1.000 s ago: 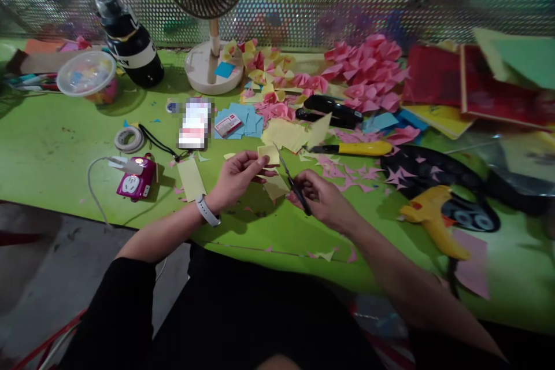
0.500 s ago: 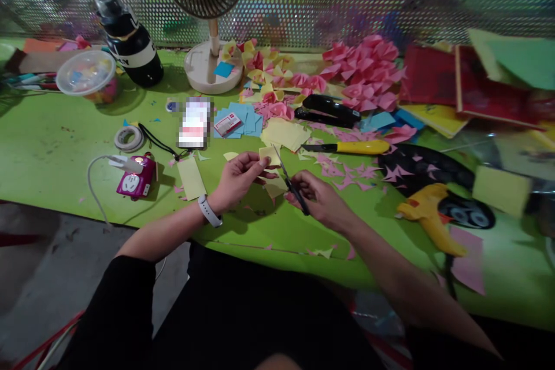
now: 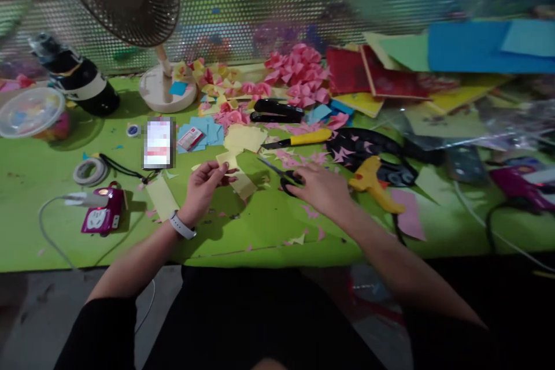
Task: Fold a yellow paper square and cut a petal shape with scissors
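My left hand pinches a small pale yellow paper square just above the green table. A white band sits on that wrist. More yellow paper lies under and beside the square. My right hand rests low on the table with its fingers on the handles of black scissors. The scissors lie nearly flat, blades pointing up-left toward the yellow paper. The picture is somewhat smeared by motion.
Nearby are a yellow-handled knife, a black stapler, a yellow glue gun, folded pink paper shapes and a fan's base. To the left are a black bottle, tape roll and pink adapter. Coloured sheets pile at right.
My head has turned right and up, so everything slid left. My right hand has dropped with the scissors from the yellow paper down to the table. My left hand keeps the yellow square.
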Available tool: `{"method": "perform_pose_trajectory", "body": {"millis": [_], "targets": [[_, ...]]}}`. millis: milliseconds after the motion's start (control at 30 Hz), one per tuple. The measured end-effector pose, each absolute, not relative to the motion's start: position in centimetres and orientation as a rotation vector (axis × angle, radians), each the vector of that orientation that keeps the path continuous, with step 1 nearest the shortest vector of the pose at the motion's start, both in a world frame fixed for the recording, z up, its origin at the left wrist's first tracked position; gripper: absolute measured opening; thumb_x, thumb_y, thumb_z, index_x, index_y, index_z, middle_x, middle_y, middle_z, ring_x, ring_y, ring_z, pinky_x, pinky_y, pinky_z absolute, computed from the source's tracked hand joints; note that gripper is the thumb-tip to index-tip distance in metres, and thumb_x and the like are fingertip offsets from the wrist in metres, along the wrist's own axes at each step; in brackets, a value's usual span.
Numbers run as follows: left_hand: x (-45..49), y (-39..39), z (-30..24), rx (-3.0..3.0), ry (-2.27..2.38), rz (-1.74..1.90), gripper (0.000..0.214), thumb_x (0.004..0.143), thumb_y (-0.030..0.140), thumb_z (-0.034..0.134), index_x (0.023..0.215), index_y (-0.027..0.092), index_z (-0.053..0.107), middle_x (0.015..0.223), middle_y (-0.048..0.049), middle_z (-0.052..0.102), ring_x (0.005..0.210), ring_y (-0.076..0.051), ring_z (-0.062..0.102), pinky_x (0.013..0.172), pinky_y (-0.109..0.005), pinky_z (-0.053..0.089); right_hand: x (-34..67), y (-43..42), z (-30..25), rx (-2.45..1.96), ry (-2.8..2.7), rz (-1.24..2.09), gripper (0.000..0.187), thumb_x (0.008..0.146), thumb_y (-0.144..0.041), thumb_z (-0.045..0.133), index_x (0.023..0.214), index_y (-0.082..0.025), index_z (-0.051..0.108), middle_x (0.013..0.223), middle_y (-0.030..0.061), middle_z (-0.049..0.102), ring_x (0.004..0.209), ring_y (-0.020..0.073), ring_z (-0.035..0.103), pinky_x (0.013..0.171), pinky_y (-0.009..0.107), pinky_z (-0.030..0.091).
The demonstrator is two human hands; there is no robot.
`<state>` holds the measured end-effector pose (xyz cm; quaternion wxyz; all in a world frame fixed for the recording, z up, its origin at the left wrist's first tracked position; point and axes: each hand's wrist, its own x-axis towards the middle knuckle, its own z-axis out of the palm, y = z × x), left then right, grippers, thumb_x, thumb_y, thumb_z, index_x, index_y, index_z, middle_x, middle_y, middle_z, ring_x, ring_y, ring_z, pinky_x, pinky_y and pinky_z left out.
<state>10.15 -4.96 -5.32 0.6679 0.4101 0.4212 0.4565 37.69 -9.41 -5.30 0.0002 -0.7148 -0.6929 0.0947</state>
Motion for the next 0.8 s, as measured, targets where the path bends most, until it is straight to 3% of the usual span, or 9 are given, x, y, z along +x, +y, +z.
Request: {"method": "perform_pose_trajectory", "body": {"millis": [67,200,333,400,600,700,800], "targets": [[10.2,-4.8,-5.2,0.929,0.982,1.031,0.038,0.074,0.045,0.087,0.089,0.015,0.068,0.088,-0.0058,0.079,0.069,-0.012,0.074,0.067,-0.022,0.057,39.2,-9.5,-4.6,-2.188,-2.234,0.482,0.025,0.087,-0.039,0.068,0.106,-0.024,0.075,0.1,0.0071,0.077,0.083,0.0257,0.071,0.065,0.034,0.05],[10.4,-4.5,-5.0,0.91,1.011,1.056,0.04,0.07,0.043,0.09,0.088,0.016,0.067,0.084,-0.0043,0.079,0.066,-0.012,0.073,0.064,-0.02,0.055,43.9,-10.2,-2.9,-1.926,-2.221,0.781,0.047,0.081,-0.032,0.072,0.128,-0.029,0.071,0.113,0.004,0.078,0.091,0.0235,0.073,0.072,0.03,0.052],[10.5,-4.3,-5.2,0.889,1.031,1.059,0.044,0.066,0.044,0.092,0.087,0.016,0.066,0.082,-0.004,0.079,0.065,-0.012,0.073,0.064,-0.02,0.055,46.0,-11.3,-3.1,-2.075,-1.988,0.655,0.019,0.087,-0.034,0.065,0.097,-0.027,0.079,0.089,0.0027,0.079,0.077,0.0222,0.072,0.065,0.03,0.049],[10.5,-4.2,-5.4,0.894,1.03,1.047,0.043,0.068,0.044,0.091,0.089,0.016,0.066,0.084,-0.0045,0.079,0.066,-0.012,0.074,0.065,-0.02,0.055,45.3,-11.4,-3.8,-2.054,-2.011,0.604,0.018,0.09,-0.035,0.063,0.09,-0.027,0.079,0.09,0.0038,0.079,0.079,0.0242,0.072,0.068,0.034,0.05],[10.3,-4.0,-5.3,0.927,1.062,1.059,0.04,0.071,0.043,0.089,0.089,0.017,0.066,0.086,-0.0044,0.079,0.067,-0.012,0.073,0.066,-0.021,0.055,44.4,-11.9,-4.0,-1.752,-2.177,0.87,0.027,0.088,-0.042,0.068,0.111,-0.032,0.078,0.116,0.0044,0.077,0.102,0.0292,0.071,0.087,0.044,0.053],[10.2,-4.0,-5.1,0.925,1.066,1.061,0.041,0.069,0.043,0.09,0.088,0.017,0.066,0.084,-0.0035,0.079,0.066,-0.012,0.073,0.066,-0.021,0.055,48.5,-13.3,-3.3,-1.935,-1.948,0.611,0.029,0.095,-0.043,0.056,0.112,-0.03,0.077,0.114,0.0073,0.076,0.096,0.0297,0.071,0.087,0.046,0.053],[10.2,-4.0,-5.1,0.92,1.049,1.05,0.04,0.069,0.042,0.09,0.089,0.018,0.066,0.085,-0.0029,0.079,0.068,-0.012,0.073,0.067,-0.021,0.055,54.6,-14.8,-3.7,-2.407,-1.658,0.096,0.034,0.091,-0.033,0.058,0.117,-0.017,0.073,0.123,0.0222,0.069,0.104,0.0399,0.067,0.088,0.053,0.049]]}}
